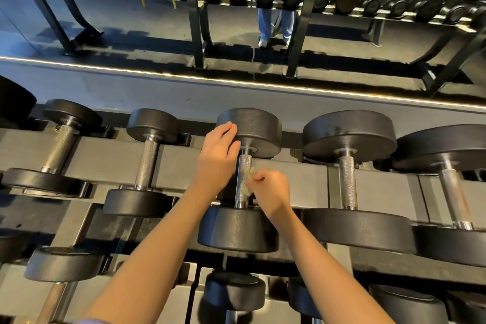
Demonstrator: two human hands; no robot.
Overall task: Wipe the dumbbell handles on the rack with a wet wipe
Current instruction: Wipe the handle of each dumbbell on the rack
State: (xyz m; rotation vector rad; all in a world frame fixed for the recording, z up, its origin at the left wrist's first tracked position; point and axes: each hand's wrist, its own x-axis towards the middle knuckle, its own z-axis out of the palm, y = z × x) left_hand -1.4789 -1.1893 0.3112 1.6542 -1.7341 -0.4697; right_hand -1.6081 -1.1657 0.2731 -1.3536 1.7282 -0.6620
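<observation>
A black dumbbell with a knurled steel handle (241, 187) lies on the top tier of the rack (310, 181), in the middle of the view. My left hand (217, 155) rests on the left edge of its far head (259, 129), fingers straight. My right hand (271, 191) pinches a crumpled whitish wet wipe (249, 177) against the right side of the handle. Part of the wipe is hidden by my fingers.
More dumbbells lie side by side on the same tier, at left (147, 163) and at right (348, 181). A lower tier of dumbbells (234, 294) shows beneath my arms. Behind the rack a mirror reflects racks and a standing person's legs (274, 23).
</observation>
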